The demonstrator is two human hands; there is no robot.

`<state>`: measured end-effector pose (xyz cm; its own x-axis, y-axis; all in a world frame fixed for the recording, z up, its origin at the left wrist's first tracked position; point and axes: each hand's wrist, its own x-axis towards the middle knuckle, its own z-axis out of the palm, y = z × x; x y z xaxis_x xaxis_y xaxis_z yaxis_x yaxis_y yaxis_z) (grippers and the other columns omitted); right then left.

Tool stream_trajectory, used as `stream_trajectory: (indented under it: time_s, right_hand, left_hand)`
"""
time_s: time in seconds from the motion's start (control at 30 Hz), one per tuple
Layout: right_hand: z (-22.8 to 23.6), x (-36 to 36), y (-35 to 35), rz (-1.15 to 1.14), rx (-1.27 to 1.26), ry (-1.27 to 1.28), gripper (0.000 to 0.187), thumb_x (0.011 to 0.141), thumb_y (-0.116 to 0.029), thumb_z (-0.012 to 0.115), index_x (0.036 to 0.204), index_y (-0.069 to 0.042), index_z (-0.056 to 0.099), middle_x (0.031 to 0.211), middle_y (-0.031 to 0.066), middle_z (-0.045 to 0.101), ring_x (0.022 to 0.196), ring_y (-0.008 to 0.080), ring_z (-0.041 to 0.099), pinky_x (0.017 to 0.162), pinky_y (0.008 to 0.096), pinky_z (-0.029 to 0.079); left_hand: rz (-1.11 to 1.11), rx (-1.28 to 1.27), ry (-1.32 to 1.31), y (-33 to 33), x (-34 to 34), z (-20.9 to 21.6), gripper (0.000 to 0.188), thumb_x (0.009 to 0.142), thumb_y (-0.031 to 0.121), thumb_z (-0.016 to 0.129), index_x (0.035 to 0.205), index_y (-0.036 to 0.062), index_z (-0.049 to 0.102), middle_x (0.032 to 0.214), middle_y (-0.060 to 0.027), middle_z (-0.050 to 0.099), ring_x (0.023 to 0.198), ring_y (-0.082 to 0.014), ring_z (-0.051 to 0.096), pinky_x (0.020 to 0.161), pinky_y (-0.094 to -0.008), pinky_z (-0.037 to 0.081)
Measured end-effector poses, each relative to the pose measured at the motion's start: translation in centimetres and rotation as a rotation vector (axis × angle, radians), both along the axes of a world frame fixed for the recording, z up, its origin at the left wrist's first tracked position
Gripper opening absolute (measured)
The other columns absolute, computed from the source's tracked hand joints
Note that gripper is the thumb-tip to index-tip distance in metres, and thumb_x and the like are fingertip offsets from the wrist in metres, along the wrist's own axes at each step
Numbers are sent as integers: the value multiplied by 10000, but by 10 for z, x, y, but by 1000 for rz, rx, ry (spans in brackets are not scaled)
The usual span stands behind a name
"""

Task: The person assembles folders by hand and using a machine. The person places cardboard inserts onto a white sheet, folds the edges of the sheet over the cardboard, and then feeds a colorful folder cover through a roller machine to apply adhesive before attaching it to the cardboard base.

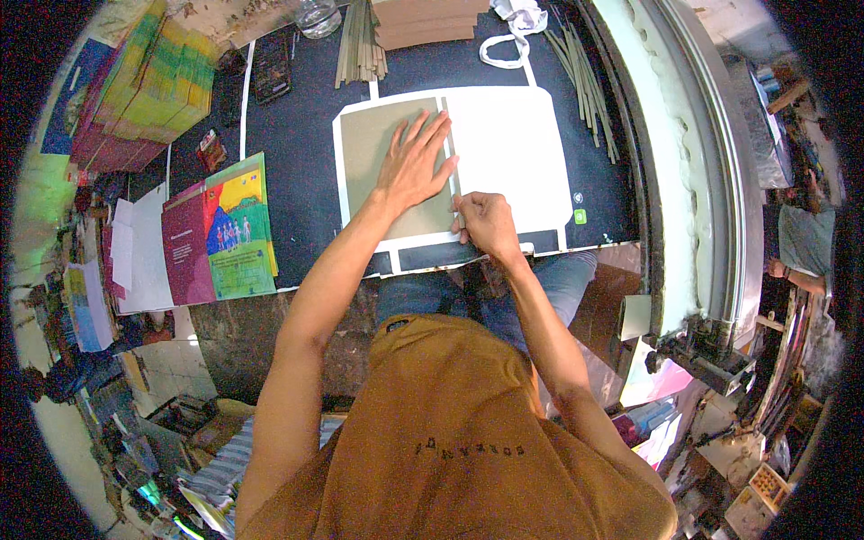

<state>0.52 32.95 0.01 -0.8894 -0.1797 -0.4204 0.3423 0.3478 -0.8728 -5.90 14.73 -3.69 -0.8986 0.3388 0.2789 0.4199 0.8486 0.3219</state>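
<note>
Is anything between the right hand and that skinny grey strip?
Nothing visible: the right hand appears to touch the near end of the grey strip; the left hand lies on the grey board beside it.

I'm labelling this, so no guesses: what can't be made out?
All in the head view:
Part of the grey board: covered by the left hand.
Whether the right hand grips the grey strip: the hand itself hides the contact.
Far end of the brown board stack: cut off by the upper edge.
</note>
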Motion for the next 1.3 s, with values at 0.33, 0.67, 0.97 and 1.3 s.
stream_trajectory:
  time_s: [0.33,0.67,0.97,1.3]
  right_hand:
    - [23,37,18,-35,-5,-103,311,1002,-230,660,918,61,729,676,93,710,508,125,613,507,297,490]
    - [28,60,68,-122,126,302,168,977,-164,698,1006,-2,732,775,113,729,685,129,660,646,312,532]
    - [37,60,43,137,182,327,169,943,-114,690,1068,-7,730,1047,199,741,925,342,732,782,404,583]
    - [24,59,39,357,290,610,328,934,-174,684,1230,-32,671,980,203,714,867,389,675,797,488,544]
  left_hand:
    - [7,20,14,-1,0,-4,659,977,421,584,1499,34,470,1606,-95,407,1512,-331,310,1239,-559,227]
    - [1,-17,18,1,0,0,668,981,427,593,1517,57,444,1614,-102,398,1496,-353,334,1220,-592,243]
    - [0,-15,-1,-1,-1,0,669,986,426,586,1528,64,434,1625,-96,382,1510,-348,313,1235,-574,224]
    - [-22,-19,-2,-1,0,3,689,982,449,579,1532,63,429,1631,-99,371,1515,-356,296,1239,-573,212]
